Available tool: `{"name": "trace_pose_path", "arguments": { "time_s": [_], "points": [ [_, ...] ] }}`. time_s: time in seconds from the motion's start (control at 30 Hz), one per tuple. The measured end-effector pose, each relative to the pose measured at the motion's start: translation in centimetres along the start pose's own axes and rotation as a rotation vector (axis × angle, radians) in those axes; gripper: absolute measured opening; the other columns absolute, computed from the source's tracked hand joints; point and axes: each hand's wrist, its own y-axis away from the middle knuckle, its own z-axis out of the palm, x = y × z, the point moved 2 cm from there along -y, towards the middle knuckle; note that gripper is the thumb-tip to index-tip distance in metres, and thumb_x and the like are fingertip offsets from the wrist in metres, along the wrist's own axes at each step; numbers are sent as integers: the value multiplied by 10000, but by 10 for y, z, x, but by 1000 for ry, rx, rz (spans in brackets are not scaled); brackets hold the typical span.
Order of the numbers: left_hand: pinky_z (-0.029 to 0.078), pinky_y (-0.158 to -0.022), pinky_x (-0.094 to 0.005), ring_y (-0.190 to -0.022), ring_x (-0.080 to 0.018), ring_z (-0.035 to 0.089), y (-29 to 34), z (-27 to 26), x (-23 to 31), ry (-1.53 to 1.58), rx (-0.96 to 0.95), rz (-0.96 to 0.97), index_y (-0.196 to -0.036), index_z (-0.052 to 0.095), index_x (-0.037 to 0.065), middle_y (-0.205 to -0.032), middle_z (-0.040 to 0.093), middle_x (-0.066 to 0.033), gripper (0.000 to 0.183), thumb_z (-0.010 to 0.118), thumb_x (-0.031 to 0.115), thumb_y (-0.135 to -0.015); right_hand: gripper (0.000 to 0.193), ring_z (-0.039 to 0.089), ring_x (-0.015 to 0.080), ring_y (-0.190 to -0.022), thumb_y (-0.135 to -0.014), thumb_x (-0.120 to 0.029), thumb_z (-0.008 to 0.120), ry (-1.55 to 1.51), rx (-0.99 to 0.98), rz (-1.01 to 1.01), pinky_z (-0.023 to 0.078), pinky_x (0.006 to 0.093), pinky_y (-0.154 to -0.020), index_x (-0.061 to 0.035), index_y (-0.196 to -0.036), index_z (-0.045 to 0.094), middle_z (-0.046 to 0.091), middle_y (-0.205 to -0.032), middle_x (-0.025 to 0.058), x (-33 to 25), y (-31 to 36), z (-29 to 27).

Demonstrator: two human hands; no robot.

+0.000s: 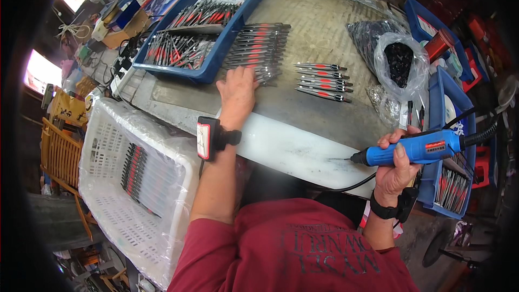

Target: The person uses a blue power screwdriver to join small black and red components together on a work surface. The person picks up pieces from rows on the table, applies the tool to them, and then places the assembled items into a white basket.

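My right hand (397, 165) is wrapped around a blue electric screwdriver (411, 153). Its tip points left, just over a white board (294, 148) at the table's near edge. My left hand (238, 93) reaches to the near end of a row of grey pens with red grips (259, 46). Its fingers are bent close together on the pens' left ends, and the fingertips are partly hidden. A smaller group of similar pens (323, 82) lies side by side on the table, to the right of that row.
A blue divided tray (203, 73) full of pens stands at the back left. A white basket (102, 130), lined with plastic, holds more pens at lower left. On the right are a clear bag of black parts (386, 48) and a blue bin (439, 108). A black cable (354, 185) trails near the board.
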Motion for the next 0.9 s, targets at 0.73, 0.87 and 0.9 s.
{"name": "trace_pose_path", "arguments": {
  "time_s": [0.73, 0.87, 0.9],
  "points": [
    [368, -475, -182, -527, -54, 454, 127, -66, 111, 1357, -974, -647, -940, 518, 41, -676, 496, 9, 152, 417, 154, -929, 579, 566, 232, -750, -706, -63, 706, -65, -216, -16, 482, 386, -713, 5, -1175, 373, 550, -813, 114, 6, 2, 7],
    [383, -442, -195, -493, -67, 466, 146, -56, 110, 1342, -951, -767, -874, 540, 22, -644, 506, -1, 171, 439, 153, -921, 517, 578, 237, -734, -704, -41, 694, -35, -190, 24, 482, 372, -705, 11, -1141, 423, 552, -795, 103, 5, 3, 8],
    [388, -435, -201, -485, -72, 470, 149, -55, 109, 1329, -942, -783, -861, 543, 16, -638, 510, -5, 178, 445, 153, -919, 501, 580, 239, -728, -704, -28, 685, -29, -181, 30, 483, 369, -702, 5, -1136, 434, 552, -797, 101, 5, 3, 8]
  ]
}}
